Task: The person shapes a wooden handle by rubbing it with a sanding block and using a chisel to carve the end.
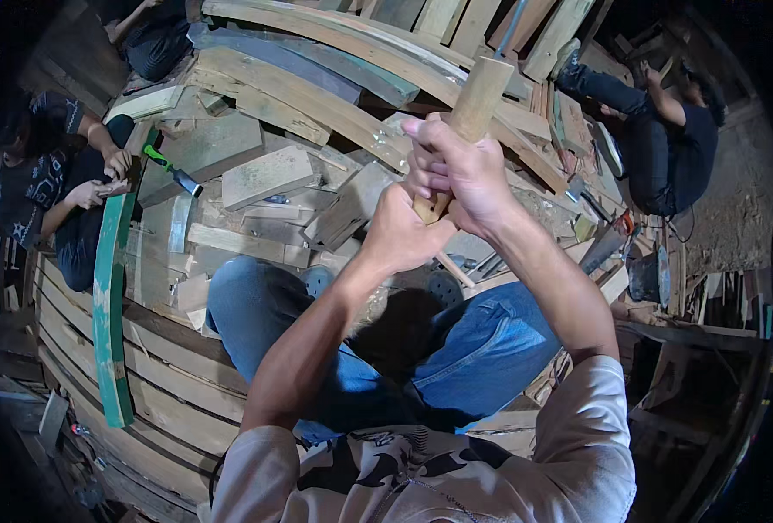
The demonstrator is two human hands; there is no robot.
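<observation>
In front of me, both hands are closed round a thick, pale wooden cylinder [480, 96]. My right hand [461, 166] wraps its upper part, and my left hand [401, 227] presses against its lower end, touching the right. The cylinder tilts up and to the right. A thin metal rod [514, 28] shows past its top end; whether the two are joined I cannot tell. Under my hands, a slim wooden stick [454, 269] points down toward my shoes. The left fingers are mostly hidden.
Wood offcuts [267, 177] lie all around. A chisel with a green handle [173, 170] rests at the left. Beyond it, a person [55, 174] holds a long green-painted board [110, 301]. Another person [665, 148] sits at the right, near a handsaw [609, 242]. Long curved planks [317, 100] lie ahead.
</observation>
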